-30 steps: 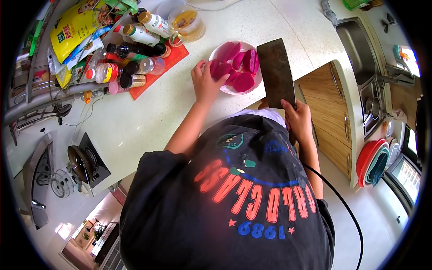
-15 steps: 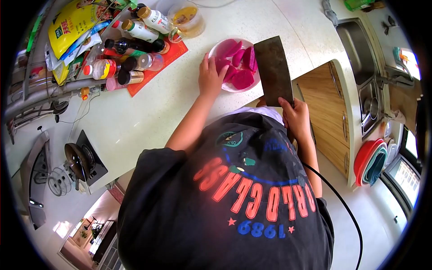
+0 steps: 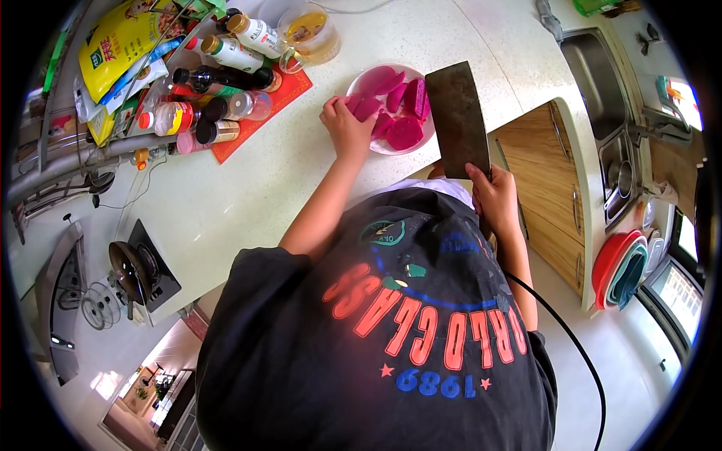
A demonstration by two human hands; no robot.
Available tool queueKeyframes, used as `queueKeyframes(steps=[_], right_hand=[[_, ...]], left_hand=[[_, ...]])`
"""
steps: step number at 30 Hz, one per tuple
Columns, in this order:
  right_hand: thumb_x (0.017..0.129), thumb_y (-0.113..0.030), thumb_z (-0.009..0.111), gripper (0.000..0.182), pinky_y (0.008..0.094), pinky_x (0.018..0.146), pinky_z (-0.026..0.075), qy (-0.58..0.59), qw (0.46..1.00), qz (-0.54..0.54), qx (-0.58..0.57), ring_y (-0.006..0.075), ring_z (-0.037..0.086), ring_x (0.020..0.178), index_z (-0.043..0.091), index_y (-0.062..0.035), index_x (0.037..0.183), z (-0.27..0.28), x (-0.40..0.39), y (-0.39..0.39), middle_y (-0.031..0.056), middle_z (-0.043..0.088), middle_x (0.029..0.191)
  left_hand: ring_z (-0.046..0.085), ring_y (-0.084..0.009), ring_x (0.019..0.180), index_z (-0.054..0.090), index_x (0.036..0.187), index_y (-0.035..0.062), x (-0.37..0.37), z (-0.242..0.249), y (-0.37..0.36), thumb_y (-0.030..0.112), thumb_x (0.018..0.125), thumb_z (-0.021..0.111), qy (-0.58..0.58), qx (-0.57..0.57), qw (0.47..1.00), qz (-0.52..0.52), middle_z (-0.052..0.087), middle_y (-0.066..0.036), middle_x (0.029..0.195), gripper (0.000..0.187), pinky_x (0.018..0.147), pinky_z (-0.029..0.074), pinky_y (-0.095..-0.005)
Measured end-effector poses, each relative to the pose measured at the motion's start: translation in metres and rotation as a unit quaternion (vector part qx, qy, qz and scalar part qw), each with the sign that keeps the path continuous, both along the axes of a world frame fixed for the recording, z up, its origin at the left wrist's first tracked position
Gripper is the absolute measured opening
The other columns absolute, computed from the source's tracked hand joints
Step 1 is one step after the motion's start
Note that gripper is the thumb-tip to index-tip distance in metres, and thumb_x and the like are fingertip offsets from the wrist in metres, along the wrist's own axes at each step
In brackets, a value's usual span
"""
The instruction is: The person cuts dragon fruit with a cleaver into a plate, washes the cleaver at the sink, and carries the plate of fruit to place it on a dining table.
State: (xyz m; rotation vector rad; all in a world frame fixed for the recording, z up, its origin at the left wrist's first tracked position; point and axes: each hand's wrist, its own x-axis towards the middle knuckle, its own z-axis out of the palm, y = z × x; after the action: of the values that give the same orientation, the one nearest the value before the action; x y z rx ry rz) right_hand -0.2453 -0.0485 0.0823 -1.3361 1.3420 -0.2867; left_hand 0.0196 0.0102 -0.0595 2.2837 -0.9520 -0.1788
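Right hand (image 3: 495, 197) grips cleaver (image 3: 460, 120), likely heavy, best held by handle; left hand (image 3: 350, 134) curled at bowl (image 3: 397, 152), grip unclear; dragon fruit pieces (image 3: 404, 134) probably soft, slippery

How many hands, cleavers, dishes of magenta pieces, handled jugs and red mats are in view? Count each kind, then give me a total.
Hands: 2 (left hand, right hand)
Cleaver: 1
Dish of magenta pieces: 1
Handled jug: 1
Red mat: 1
Total: 6
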Motion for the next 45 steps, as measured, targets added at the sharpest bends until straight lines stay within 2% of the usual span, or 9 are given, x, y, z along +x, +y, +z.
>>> queueKeyframes(steps=[9,18,21,24,27,33,39,42,45], right_hand=[[0.096,-0.018,0.065,0.035,0.0297,0.038,0.033,-0.006,1.0,0.005,0.008,0.0098,0.045,0.038,0.053,-0.0003,0.069,-0.002,0.0,0.001,0.0016,0.049,0.049],[0.096,-0.019,0.065,0.034,0.0296,0.038,0.033,0.0,1.0,0.015,0.001,0.0097,0.046,0.038,0.054,-0.0005,0.07,0.0,0.002,0.001,0.0011,0.05,0.05],[0.096,-0.019,0.065,0.034,0.0296,0.038,0.034,0.0,1.0,0.017,-0.002,0.0098,0.046,0.038,0.054,-0.0005,0.07,0.0,0.002,0.001,0.0012,0.05,0.05],[0.096,-0.019,0.065,0.035,0.0296,0.038,0.034,0.005,1.0,0.014,0.0,0.0101,0.047,0.038,0.054,-0.0004,0.07,0.0,0.001,0.0,0.0016,0.05,0.05],[0.096,-0.02,0.065,0.035,0.0297,0.038,0.035,0.011,1.0,0.013,0.001,0.0103,0.048,0.038,0.054,-0.0002,0.069,-0.002,-0.001,0.0,0.0019,0.051,0.05],[0.096,-0.021,0.066,0.036,0.0299,0.038,0.035,0.004,1.0,0.012,0.005,0.0105,0.048,0.039,0.054,0.0002,0.069,-0.003,-0.001,-0.001,0.0023,0.051,0.05],[0.096,-0.021,0.066,0.036,0.0298,0.039,0.035,0.004,1.0,0.009,0.01,0.0101,0.048,0.039,0.055,0.0004,0.069,-0.004,0.001,-0.001,0.0024,0.051,0.051],[0.096,-0.021,0.066,0.036,0.0297,0.039,0.035,-0.001,1.0,0.007,0.014,0.0099,0.047,0.039,0.055,0.0004,0.069,-0.005,0.001,-0.001,0.0024,0.051,0.051],[0.096,-0.02,0.066,0.036,0.0297,0.039,0.035,0.003,1.0,0.008,0.013,0.01,0.047,0.039,0.055,0.0004,0.069,-0.006,0.001,-0.001,0.0024,0.051,0.051]], left_hand=[[0.053,-0.0356,0.118,0.058,0.125,0.0007,0.007,-0.008,0.005,0.017,0.075,0.083,-0.118,-0.047,0.982,-0.143,0.06,-0.016,0.125,0.059,0.101,0.043,-0.0445],[0.06,-0.0329,0.113,0.058,0.124,0.0041,0.007,-0.013,0.01,0.008,0.078,0.077,-0.116,-0.082,0.972,-0.185,0.065,-0.014,0.12,0.05,0.095,0.048,-0.0451],[0.061,-0.032,0.113,0.058,0.124,0.0044,0.005,-0.022,0.012,0.007,0.079,0.075,-0.161,-0.131,0.953,-0.218,0.065,-0.013,0.119,0.048,0.094,0.049,-0.0447],[0.061,-0.0319,0.112,0.058,0.124,0.0026,0.002,-0.014,0.013,0.01,0.083,0.075,-0.142,-0.142,0.96,-0.197,0.067,-0.013,0.119,0.046,0.095,0.048,-0.0454],[0.063,-0.03,0.111,0.056,0.127,0.0038,0.008,-0.003,0.013,0.015,0.085,0.075,-0.153,-0.059,0.969,-0.184,0.068,-0.012,0.119,0.048,0.095,0.048,-0.0454],[0.065,-0.0303,0.102,0.053,0.133,0.0051,0.011,-0.012,0.008,0.02,0.084,0.077,-0.095,-0.084,0.979,-0.161,0.068,-0.011,0.118,0.056,0.092,0.049,-0.043],[0.07,-0.0352,0.091,0.054,0.127,0.0051,0.01,-0.014,0.007,0.023,0.09,0.072,-0.048,-0.059,0.985,-0.155,0.07,-0.014,0.113,0.045,0.076,0.056,-0.0432],[0.071,-0.0332,0.101,0.056,0.12,0.0049,0.011,-0.003,0.001,0.019,0.089,0.074,0.014,-0.051,0.991,-0.126,0.073,-0.016,0.104,0.038,0.08,0.057,-0.0414],[0.071,-0.0323,0.096,0.058,0.117,0.0065,0.013,0.001,-0.003,0.015,0.09,0.072,0.017,-0.039,0.993,-0.109,0.073,-0.014,0.099,0.031,0.078,0.057,-0.0412]])
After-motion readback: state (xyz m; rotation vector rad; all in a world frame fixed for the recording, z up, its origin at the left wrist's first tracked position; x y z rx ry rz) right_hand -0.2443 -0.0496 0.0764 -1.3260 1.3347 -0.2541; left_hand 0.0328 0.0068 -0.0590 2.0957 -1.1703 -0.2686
